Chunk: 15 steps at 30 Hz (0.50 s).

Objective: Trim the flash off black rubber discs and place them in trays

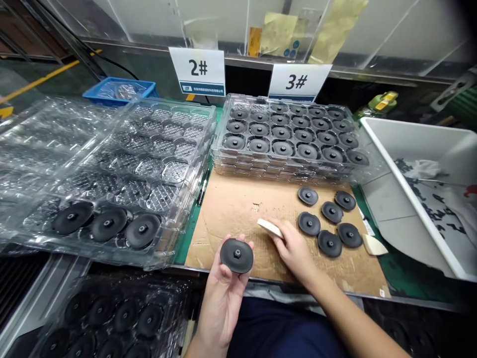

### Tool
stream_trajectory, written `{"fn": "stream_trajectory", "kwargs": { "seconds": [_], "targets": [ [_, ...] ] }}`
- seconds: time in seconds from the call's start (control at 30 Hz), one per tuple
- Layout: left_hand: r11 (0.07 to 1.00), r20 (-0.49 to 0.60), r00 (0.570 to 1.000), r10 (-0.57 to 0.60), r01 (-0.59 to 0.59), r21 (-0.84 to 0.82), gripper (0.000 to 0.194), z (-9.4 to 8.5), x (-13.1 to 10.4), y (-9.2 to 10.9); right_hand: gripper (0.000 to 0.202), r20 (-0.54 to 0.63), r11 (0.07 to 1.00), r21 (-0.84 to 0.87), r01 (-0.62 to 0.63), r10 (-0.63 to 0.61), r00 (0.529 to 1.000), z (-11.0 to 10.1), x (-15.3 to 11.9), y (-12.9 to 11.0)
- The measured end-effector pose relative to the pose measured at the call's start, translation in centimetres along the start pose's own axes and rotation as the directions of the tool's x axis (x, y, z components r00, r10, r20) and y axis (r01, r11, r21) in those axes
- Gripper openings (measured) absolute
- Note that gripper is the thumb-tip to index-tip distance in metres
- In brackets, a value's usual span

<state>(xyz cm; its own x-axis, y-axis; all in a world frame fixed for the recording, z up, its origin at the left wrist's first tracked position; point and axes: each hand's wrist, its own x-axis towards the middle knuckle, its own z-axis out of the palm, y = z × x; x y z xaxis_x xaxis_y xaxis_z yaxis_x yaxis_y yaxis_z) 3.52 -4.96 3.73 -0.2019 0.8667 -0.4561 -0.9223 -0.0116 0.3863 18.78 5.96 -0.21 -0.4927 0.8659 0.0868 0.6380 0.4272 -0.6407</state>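
A round black plastic disc [243, 262] with a small raised hub lies face up in the fingers of my left hand [223, 293], low over the front of the cardboard sheet [223, 209]. Gripped by its end in my right hand [294, 248] is a thin cream-coloured pad [270, 227], which points up and left, apart from the disc. Several more black discs [308, 223] are spread on the cardboard right of that hand. Beside them rests a second cream pad [374, 245], tapered in shape.
Stacked clear trays of black discs [283, 166] stand behind the cardboard. On the left, another clear tray [141, 186] has three discs in its front row. A white bin [404, 199] with black scraps is at right; a blue basket [99, 92] sits back left.
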Motion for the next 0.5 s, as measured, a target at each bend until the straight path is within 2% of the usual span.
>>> {"fn": "stream_trajectory", "kwargs": {
  "seconds": [0.2,0.33,0.4,0.5],
  "targets": [
    [0.998,0.0,0.999,-0.036,0.036,0.054,0.043,0.9,-0.2,-0.4,0.03,0.102,0.986,0.166,0.03,-0.047,0.994,-0.7,-2.7,-1.5],
    [0.988,0.029,0.998,-0.061,0.056,0.143,0.05,2.4,-0.3,-1.6,0.035,0.018,0.969,0.249,-0.009,0.005,1.0,-4.3,-2.0,-3.6],
    [0.983,0.046,0.996,-0.076,0.067,0.174,0.054,3.1,-0.5,-2.5,0.034,-0.068,0.951,0.301,0.064,-0.045,0.997,-6.4,-2.0,-5.5],
    [0.964,0.051,0.98,-0.191,0.177,0.198,0.049,4.0,-0.9,-3.7,0.031,-0.13,0.922,0.275,0.271,-0.243,0.961,-8.3,-3.1,-7.8]
  ]
}}
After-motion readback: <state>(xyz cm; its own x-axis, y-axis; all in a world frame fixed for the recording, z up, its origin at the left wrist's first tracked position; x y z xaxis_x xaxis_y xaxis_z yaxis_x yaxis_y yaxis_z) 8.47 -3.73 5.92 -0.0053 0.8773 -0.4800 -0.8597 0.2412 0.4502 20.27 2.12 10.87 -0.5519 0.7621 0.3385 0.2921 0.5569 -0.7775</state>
